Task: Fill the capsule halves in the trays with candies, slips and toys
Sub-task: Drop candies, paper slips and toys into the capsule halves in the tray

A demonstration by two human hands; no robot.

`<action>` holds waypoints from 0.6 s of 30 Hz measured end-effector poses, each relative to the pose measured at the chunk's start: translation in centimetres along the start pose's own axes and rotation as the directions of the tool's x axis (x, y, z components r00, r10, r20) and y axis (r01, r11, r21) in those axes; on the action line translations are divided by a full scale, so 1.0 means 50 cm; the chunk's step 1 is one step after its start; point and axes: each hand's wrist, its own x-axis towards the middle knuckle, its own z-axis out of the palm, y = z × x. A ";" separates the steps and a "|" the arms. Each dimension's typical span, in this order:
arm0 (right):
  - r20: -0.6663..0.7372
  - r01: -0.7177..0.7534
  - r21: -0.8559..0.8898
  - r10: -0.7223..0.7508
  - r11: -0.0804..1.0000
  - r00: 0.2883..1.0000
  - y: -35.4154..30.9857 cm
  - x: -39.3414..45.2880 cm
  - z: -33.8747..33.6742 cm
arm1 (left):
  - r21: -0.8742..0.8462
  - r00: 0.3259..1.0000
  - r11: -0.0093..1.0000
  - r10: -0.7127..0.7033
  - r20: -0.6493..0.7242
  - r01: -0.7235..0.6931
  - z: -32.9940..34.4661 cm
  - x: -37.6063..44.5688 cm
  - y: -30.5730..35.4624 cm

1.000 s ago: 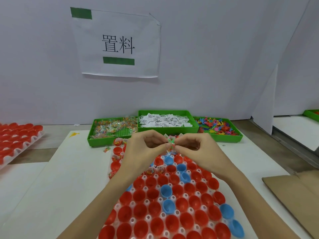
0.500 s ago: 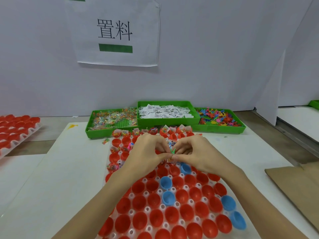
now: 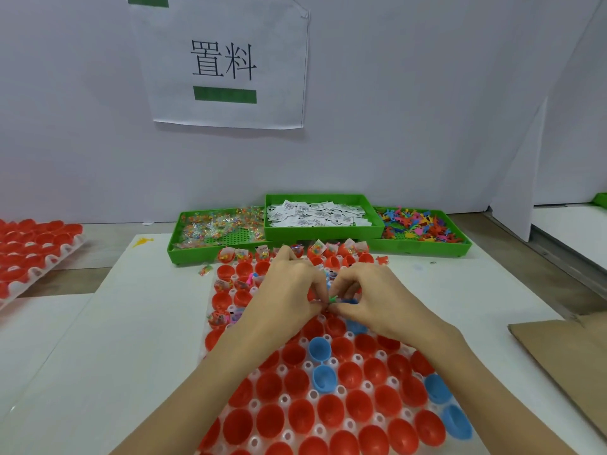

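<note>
A clear tray (image 3: 285, 435) of red and blue capsule halves lies in front of me; its far rows hold candies and slips. My left hand (image 3: 289, 290) and my right hand (image 3: 368, 298) meet over the tray's middle. Between their fingertips they pinch a small green toy (image 3: 333, 298), just above a blue capsule half (image 3: 349, 302). Whether the left hand holds more is hidden. Three green bins stand behind: candies (image 3: 216, 229), paper slips (image 3: 320, 215) and coloured toys (image 3: 420, 229).
A second tray of red capsule halves (image 3: 33, 251) sits at the far left. Brown cardboard (image 3: 565, 356) lies at the right. A loose candy packet (image 3: 205, 270) and a yellow toy (image 3: 143, 241) lie on the white table. A wall with a paper sign stands behind the bins.
Both hands, still joined on the green toy, have dropped lower toward the tray's middle rows. The view has tilted down slightly.
</note>
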 end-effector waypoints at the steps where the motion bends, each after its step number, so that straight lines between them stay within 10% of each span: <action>1: 0.013 -0.004 0.023 0.004 1.000 1.000 0.002 0.000 -0.002 | 0.004 1.000 1.000 -0.005 0.001 0.005 0.002 0.000 0.000; 18: 0.038 0.063 -0.006 -0.063 0.998 0.997 -0.010 -0.008 -0.023 | 0.090 0.988 0.992 0.073 0.137 -0.086 -0.008 0.003 -0.005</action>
